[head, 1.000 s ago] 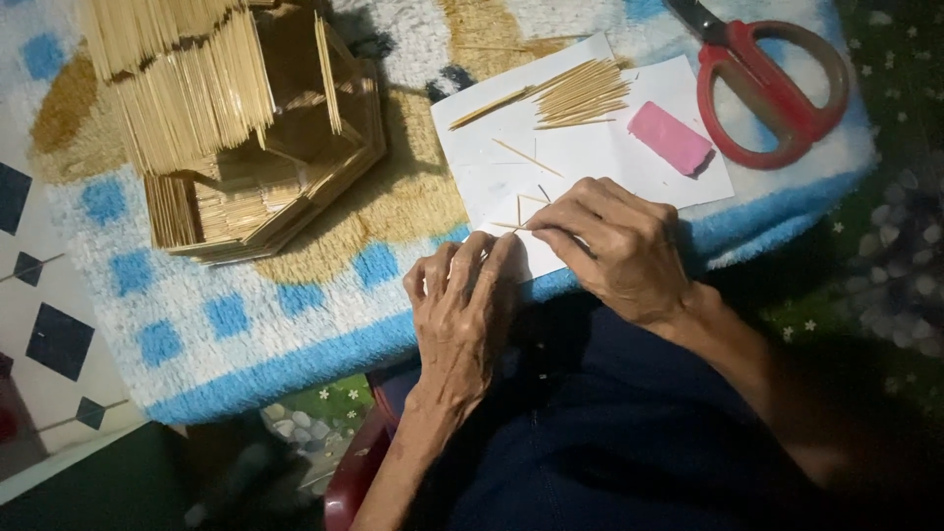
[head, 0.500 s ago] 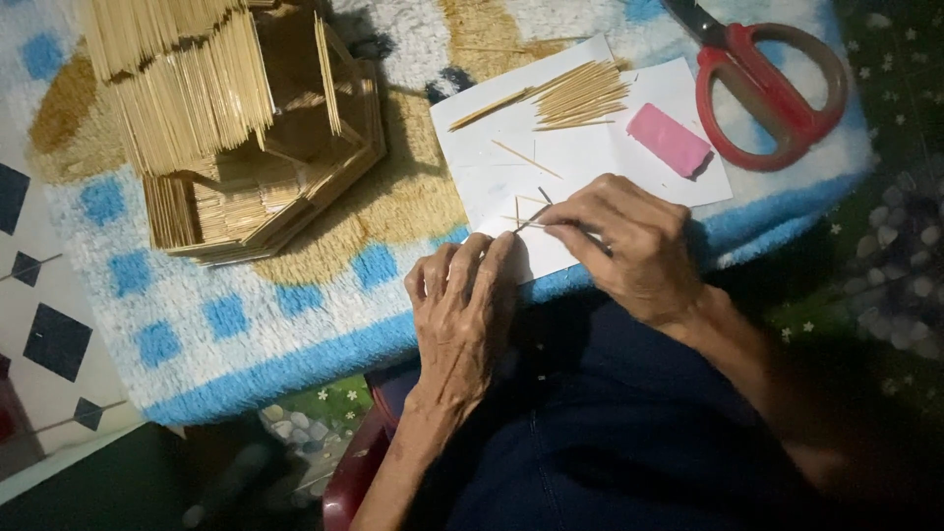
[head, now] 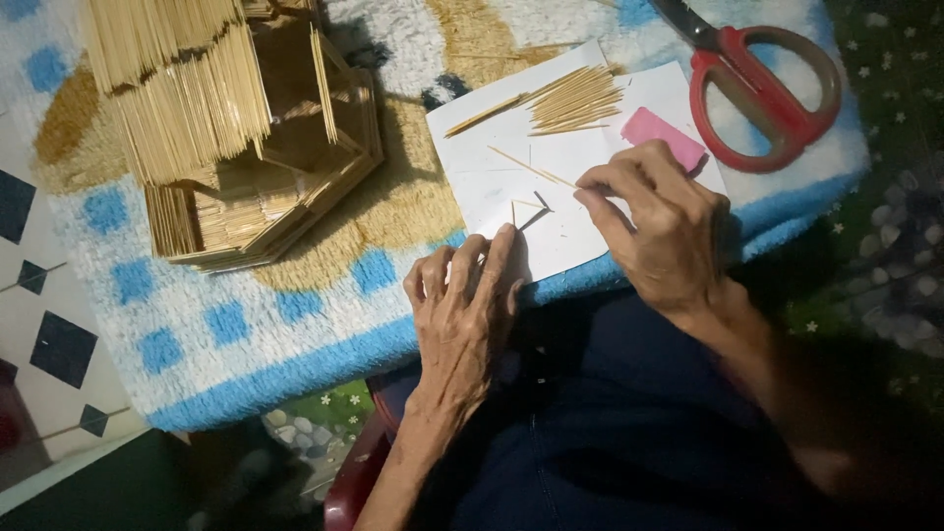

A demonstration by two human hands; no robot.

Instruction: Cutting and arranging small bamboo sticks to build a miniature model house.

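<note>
Stick piece: a short cut toothpick piece (head: 528,205) lies on the white paper sheet (head: 551,236), between the two hands, just beyond the left fingertips.
Left hand (head: 462,305): flat, palm down, fingers spread a little and empty, fingertips pressing the near edge of the paper.
Right hand (head: 654,221): fingers curled together, tips on the paper just right of the piece; I cannot tell whether they pinch anything.
Change: a second ago the right hand sat lower, beside the left; it has since moved up and right, leaving the piece uncovered, which suggests it has been set down in place.
Loose sticks: a bundle of toothpicks (head: 575,98) at the paper's far edge, one long stick (head: 531,169) lying apart.
Pink eraser (head: 661,136): small oblong block, just beyond the right hand.
Scissors (head: 762,84): red-handled, top right.
Model house (head: 236,128): built of sticks, on the blue-and-white mat (head: 226,324), left.
Labels: none visible.
</note>
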